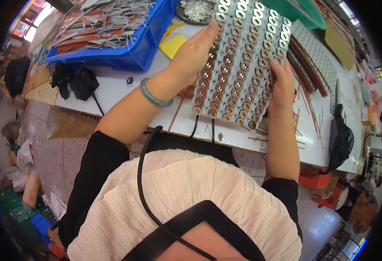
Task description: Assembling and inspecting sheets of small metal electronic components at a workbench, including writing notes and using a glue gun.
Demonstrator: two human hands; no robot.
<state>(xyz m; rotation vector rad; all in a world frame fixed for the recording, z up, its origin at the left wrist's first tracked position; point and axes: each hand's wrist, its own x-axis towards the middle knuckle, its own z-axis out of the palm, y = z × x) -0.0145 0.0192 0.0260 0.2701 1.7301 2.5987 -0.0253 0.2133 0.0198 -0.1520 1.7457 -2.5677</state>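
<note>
Both hands hold a grey panel (243, 61) studded with rows of small round metal rings, raised over the white worktop (112, 89) at about 12 o'clock. The left hand (195, 52), with a green bangle (155, 96) on its wrist, lies along the panel's left edge, fingers flat against it and the thumb hidden behind. The right hand (282, 85) grips the right edge near the lower corner, fingers curled round onto the face. The panel tilts, its lower edge toward the person.

At 11 o'clock a blue bin (149, 41) holds a heap of reddish-brown strips with grey ends. Just right of it, at 12 o'clock, a yellow tag (172, 45) lies flat on the worktop, beside a dark round dish (195, 11) of pale small parts. A green tray (304, 13) shows at 1 o'clock. At 2 o'clock flat patterned grey sheets (319, 56) and long brown strips lie stacked beside the panel; loose strips scatter toward 3 o'clock, where a black bag (341, 139) hangs at the worktop's edge. A black bundle with a cord (76, 80) sits at 10 o'clock.

The floor (65, 152) is speckled stone, with cardboard at 9 o'clock and crates and wrapped parcels at 8 o'clock. A red box (315, 180) stands under the worktop at 4 o'clock.
</note>
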